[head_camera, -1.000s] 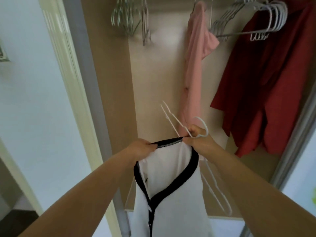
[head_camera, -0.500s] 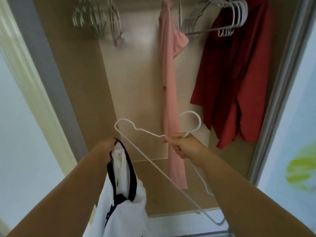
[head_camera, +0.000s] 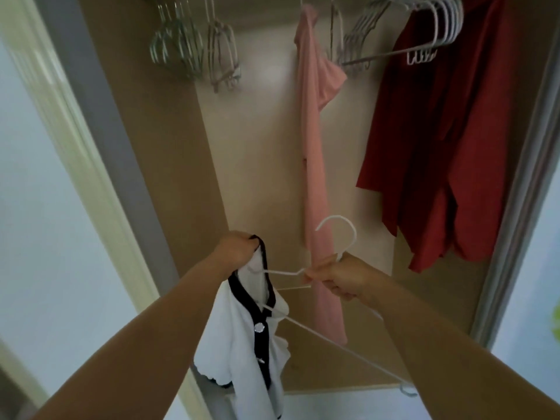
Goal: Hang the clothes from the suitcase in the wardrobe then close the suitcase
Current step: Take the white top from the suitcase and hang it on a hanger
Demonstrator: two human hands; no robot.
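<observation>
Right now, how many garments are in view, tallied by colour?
Pink garment, hanging: 1
Red garment, hanging: 1 (looks like one piece; folds may hide more)
White garment with black trim, held in the left hand: 1
Total: 3

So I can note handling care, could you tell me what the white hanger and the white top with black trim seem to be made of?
White hanger: thin rigid rod, probably coated wire, possibly plastic; smooth white finish, holding its shape in the right hand. White top: soft matte fabric, drooping in folds from the left hand; black trim, shiny buttons; weave too blurred to tell.
</observation>
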